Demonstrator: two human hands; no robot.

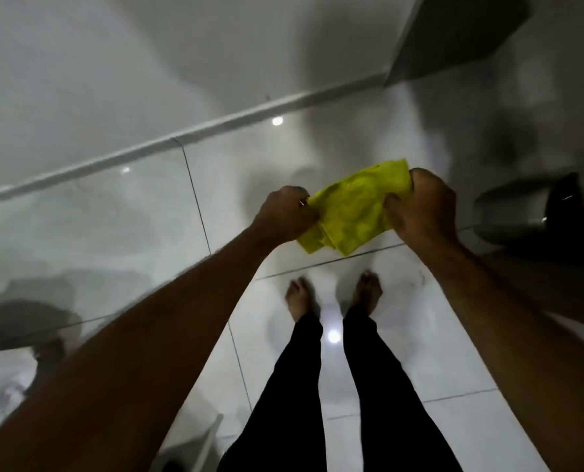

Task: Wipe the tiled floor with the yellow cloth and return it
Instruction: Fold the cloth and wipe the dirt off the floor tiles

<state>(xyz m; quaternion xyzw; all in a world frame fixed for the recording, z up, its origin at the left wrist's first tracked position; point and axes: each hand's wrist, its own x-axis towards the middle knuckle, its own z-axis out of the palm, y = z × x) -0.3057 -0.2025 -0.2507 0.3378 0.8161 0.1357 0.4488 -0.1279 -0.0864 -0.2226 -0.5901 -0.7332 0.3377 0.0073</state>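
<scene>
A yellow cloth (350, 207), folded into layers, is stretched between both my hands at chest height above the glossy white tiled floor (379, 352). My left hand (285, 214) grips its left end in a closed fist. My right hand (423, 207) is clenched on its right end. The cloth hangs clear of the floor. Below it I see my two bare feet (334, 294) and black trousers, standing on the tiles.
A white wall with a skirting strip (181, 139) runs diagonally across the upper left. A dark grey cabinet or door (453, 39) is at the top right. A dark rounded object (528, 212) sits at the right edge. A white item (195, 447) pokes in at the bottom.
</scene>
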